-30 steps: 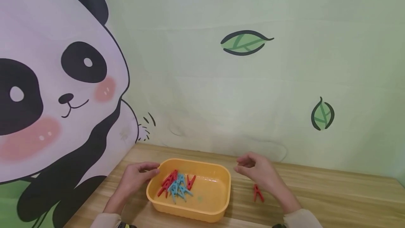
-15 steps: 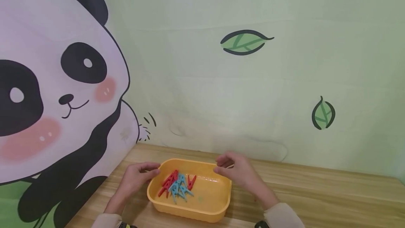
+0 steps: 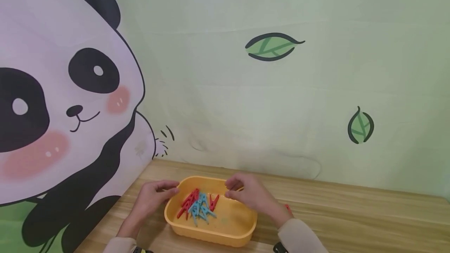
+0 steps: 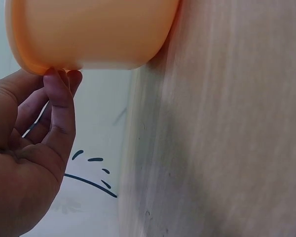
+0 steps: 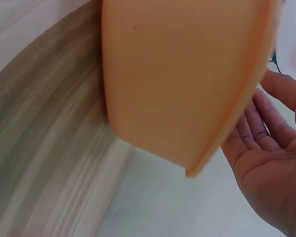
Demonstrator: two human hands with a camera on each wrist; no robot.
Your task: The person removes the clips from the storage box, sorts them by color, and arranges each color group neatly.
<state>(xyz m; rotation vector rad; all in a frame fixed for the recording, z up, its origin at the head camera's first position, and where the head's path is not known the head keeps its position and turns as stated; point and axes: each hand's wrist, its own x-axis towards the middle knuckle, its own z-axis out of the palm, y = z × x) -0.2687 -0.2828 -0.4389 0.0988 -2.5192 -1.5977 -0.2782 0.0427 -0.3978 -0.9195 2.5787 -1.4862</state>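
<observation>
A yellow plastic basin stands on the table with several red and blue clothespegs heaped at its left side. One red peg lies a little apart from the blue pegs. My left hand pinches the basin's rim at the back left corner; in the left wrist view its fingertips meet the rim. Over the right back part of the basin hovers my right hand, its fingers loosely bent with no peg seen between them. In the right wrist view the basin wall hides its fingertips.
Another red peg lies on the wooden table to the right, mostly hidden by the right forearm. Behind the table rises a green backdrop with a printed panda and leaves.
My right hand has moved left, from beside the basin to over its right back part, and its forearm now covers most of the loose red peg. The left hand stays at the rim.
</observation>
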